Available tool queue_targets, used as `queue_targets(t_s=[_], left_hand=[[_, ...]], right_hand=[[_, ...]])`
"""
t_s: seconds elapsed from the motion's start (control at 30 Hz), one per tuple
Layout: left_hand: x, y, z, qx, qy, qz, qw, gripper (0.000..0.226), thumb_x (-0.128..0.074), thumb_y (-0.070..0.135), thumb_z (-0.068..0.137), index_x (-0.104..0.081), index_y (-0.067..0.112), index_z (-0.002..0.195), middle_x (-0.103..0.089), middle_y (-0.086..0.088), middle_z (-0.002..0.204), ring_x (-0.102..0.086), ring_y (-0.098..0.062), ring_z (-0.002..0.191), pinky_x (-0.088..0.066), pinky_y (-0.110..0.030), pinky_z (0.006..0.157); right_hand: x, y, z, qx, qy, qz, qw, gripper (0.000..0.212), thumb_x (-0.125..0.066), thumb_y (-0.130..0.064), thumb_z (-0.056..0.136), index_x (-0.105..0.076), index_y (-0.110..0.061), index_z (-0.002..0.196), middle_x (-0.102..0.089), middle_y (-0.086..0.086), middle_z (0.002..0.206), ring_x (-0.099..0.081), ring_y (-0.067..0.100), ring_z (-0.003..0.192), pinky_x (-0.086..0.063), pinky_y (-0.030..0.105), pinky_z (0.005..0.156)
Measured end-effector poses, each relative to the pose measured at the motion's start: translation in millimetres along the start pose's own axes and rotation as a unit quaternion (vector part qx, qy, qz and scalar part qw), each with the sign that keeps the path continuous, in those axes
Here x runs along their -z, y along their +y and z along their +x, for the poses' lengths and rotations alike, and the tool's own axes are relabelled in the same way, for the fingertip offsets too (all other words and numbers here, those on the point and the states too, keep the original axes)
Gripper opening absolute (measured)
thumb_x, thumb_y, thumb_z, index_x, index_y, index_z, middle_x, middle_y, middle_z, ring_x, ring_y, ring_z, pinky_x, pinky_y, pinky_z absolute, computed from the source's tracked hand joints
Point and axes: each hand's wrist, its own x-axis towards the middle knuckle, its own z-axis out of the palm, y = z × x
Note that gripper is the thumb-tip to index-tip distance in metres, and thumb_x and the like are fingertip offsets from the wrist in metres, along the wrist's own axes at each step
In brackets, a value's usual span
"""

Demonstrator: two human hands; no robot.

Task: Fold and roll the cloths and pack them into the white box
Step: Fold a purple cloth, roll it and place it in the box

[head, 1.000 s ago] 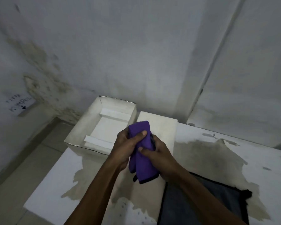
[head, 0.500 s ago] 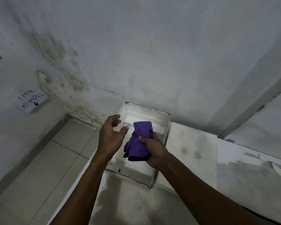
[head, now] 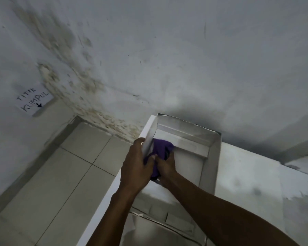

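Note:
The white box (head: 210, 157) stands open at the table's far left corner, against the wall. A rolled purple cloth (head: 161, 148) lies inside it, pushed against the left wall. My right hand (head: 166, 166) is down in the box and grips the cloth's near end. My left hand (head: 135, 166) grips the box's left wall (head: 148, 142), with its thumb inside touching the cloth. Both hands hide much of the cloth.
The white, stained table (head: 256, 183) runs to the right of the box. Tiled floor (head: 52, 174) lies below the table's left edge. A paper note (head: 34, 100) hangs on the stained wall at the left.
The purple cloth went from above the table, held by both hands, down into the box. My left hand let go of it and took hold of the box's left wall.

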Motion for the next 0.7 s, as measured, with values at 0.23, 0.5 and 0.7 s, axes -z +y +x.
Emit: queue_targets(t_s=[0.23, 0.5, 0.7], left_hand=[[-3.6, -3.3, 0.9, -0.008, 0.026, 0.029, 0.999, 0.052, -0.060, 0.030, 0.090, -0.037, 0.023, 0.137, -0.056, 0.001, 0.120, -0.055, -0.011, 0.099, -0.042, -0.021, 0.077], [-2.1, -3.2, 2.5, 0.019, 0.010, 0.006, 1.000, 0.054, -0.063, 0.025, 0.088, -0.037, 0.024, 0.136, -0.056, 0.000, 0.124, -0.056, -0.014, 0.104, -0.050, -0.026, 0.082], [-0.3, -2.5, 2.6, 0.012, 0.015, -0.007, 1.000, 0.051, -0.063, 0.021, 0.089, -0.041, 0.020, 0.135, -0.059, -0.005, 0.122, -0.058, -0.018, 0.104, -0.051, -0.025, 0.083]], right_hand=[[-13.4, -5.1, 1.6, 0.008, -0.031, -0.130, 0.991, 0.056, -0.058, -0.018, 0.090, -0.033, -0.016, 0.140, -0.056, 0.014, 0.127, -0.057, 0.031, 0.112, -0.049, 0.045, 0.099], [-3.8, -17.5, 4.8, 0.014, 0.054, -0.445, 0.894, 0.050, -0.061, -0.034, 0.083, -0.045, -0.013, 0.125, -0.050, 0.013, 0.128, -0.051, 0.032, 0.113, -0.047, 0.042, 0.094], [-1.9, -2.8, 3.1, 0.070, 0.118, -0.322, 0.937, 0.040, -0.064, -0.014, 0.086, -0.047, -0.006, 0.121, -0.061, 0.015, 0.119, -0.062, 0.032, 0.103, -0.054, 0.036, 0.082]])
